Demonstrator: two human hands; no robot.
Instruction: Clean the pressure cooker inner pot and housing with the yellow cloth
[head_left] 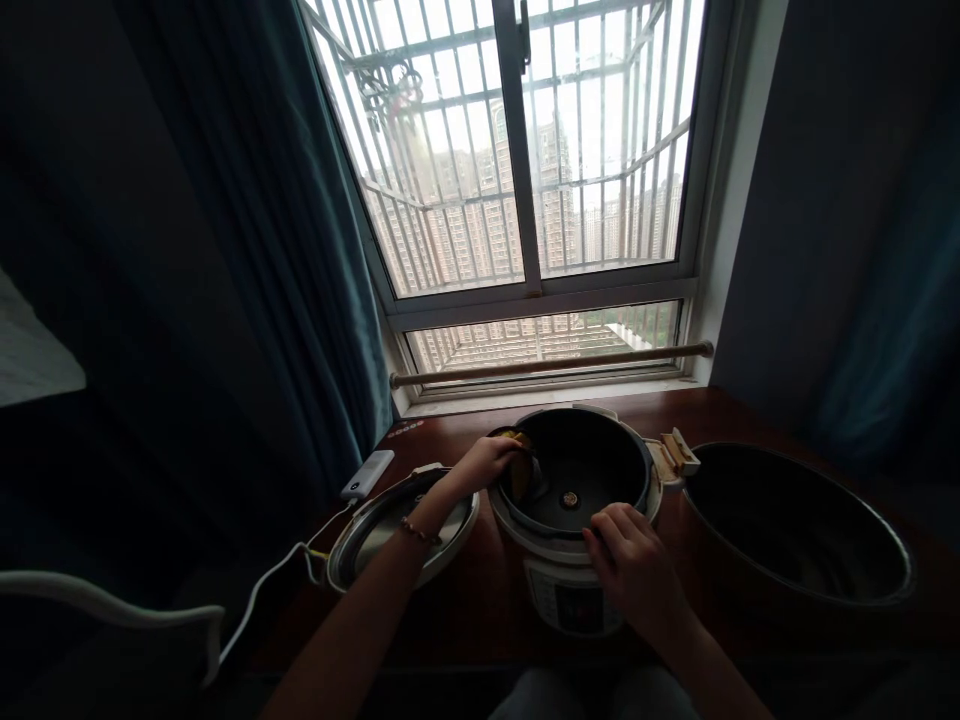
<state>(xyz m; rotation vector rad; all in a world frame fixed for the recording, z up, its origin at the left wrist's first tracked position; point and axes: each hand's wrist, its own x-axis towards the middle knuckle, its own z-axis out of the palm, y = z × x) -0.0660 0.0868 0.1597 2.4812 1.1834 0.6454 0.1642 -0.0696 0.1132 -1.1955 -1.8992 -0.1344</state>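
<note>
An electric pressure cooker point(577, 548), white with a dark round inside and a small metal disc point(570, 499) at the bottom, stands in front of me with its top off. My left hand point(491, 465) reaches over its left rim, fingers closed on a yellow and dark cloth point(520, 478) against the inner wall. How the cloth is folded is hard to see in the dim light. My right hand point(630, 545) is curled over the front right rim of the cooker. To the left lies the round lid point(375, 545), its metal inside facing up, partly hidden by my left forearm.
A large dark inner pot point(799, 525) stands right of the cooker, near its side latch point(679, 455). A white device point(367, 475) with a white cable point(262, 590) lies on the brown table point(487, 600). Behind are a window rail point(555, 367) and blue curtain point(300, 250).
</note>
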